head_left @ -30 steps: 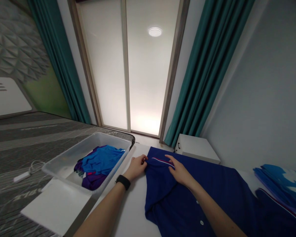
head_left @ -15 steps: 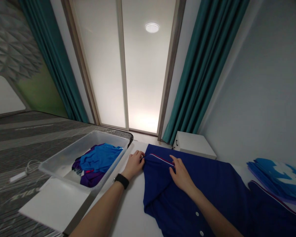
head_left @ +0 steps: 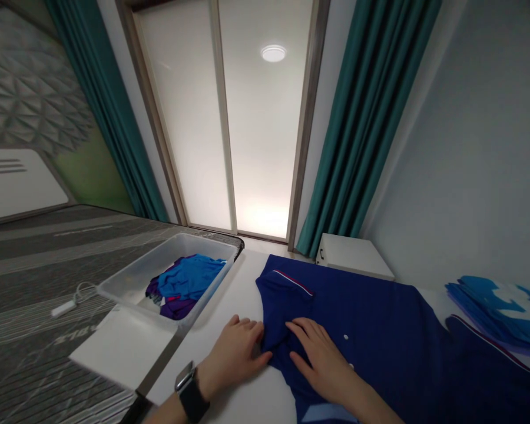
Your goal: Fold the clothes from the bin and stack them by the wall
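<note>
A navy polo shirt (head_left: 380, 330) with white buttons lies spread over the white table. Its sleeve (head_left: 287, 294), edged with a red and white stripe, is folded inward at the left. My left hand (head_left: 238, 350), with a black watch on the wrist, is at the shirt's left edge, fingers and thumb closed on the cloth below the sleeve. My right hand (head_left: 324, 359) rests on the shirt just right of it, fingers stretched out and thumb apart. A light blue patch of the shirt shows below the right hand.
At the left a clear plastic bin (head_left: 132, 268) holds crumpled blue and purple clothes (head_left: 192, 277). A stack of folded blue clothes (head_left: 499, 306) sits at the right. Beyond the table stands a white cabinet (head_left: 355, 256). A white power strip (head_left: 64, 309) lies at the far left.
Both hands have moved down from the striped sleeve edge toward me, along the shirt's left side. The sleeve now lies flatter and uncovered. The view has shifted slightly.
</note>
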{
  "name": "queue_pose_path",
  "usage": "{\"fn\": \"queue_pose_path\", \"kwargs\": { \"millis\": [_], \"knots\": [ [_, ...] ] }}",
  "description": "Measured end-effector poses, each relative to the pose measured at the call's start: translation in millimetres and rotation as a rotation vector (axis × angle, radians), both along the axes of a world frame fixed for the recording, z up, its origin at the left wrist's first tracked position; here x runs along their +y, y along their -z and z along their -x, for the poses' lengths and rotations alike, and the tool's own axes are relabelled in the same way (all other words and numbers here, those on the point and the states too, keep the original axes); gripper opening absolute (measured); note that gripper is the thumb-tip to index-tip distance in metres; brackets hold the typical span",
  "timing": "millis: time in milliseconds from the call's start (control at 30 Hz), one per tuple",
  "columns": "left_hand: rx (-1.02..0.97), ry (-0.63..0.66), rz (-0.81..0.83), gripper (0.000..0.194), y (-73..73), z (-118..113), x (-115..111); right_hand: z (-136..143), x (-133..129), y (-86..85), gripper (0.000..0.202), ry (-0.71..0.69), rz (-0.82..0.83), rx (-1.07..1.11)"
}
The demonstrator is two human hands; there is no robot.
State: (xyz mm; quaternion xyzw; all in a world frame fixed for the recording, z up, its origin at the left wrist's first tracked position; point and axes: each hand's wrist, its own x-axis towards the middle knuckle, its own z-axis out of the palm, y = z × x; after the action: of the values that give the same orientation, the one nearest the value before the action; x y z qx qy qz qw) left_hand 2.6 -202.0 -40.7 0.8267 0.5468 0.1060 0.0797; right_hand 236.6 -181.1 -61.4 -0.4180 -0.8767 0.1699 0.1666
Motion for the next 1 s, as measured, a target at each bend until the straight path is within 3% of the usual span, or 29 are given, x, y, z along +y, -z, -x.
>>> {"fn": "queue_pose_path", "kwargs": {
  "millis": [67,267,467,633,733,867,1000],
  "knots": [
    [-0.001,-0.027,0.005,0.005,3.1,-1.0,-2.1,-2.4,-2.3,6.9,0.056,0.012,0.013,-0.050],
    [-0.063,-0.172,0.043,0.012,6.1,5.8,-3.0,-13.2,-1.0,14.3,0.062,0.019,0.001,-0.138],
    [0.030,-0.214,-0.023,0.011,13.8,13.9,-19.7,-15.2,3.2,24.3,0.067,0.024,-0.035,-0.220],
    [0.060,-0.234,-0.061,0.013,17.2,12.5,-25.2,-16.6,10.7,31.9,0.059,0.127,-0.105,-0.185],
    [0.060,-0.244,-0.071,0.013,17.5,12.1,-24.4,-16.9,11.1,23.4,0.045,0.107,-0.166,-0.107],
    [0.010,-0.258,-0.095,0.007,17.4,11.3,-25.2,-10.9,-5.0,-4.0,0.024,0.024,-0.132,-0.065],
    [-0.010,-0.181,-0.157,0.030,11.9,-0.5,-18.7,3.5,-30.5,-16.7,0.008,-0.036,-0.078,-0.065]
  ]
}}
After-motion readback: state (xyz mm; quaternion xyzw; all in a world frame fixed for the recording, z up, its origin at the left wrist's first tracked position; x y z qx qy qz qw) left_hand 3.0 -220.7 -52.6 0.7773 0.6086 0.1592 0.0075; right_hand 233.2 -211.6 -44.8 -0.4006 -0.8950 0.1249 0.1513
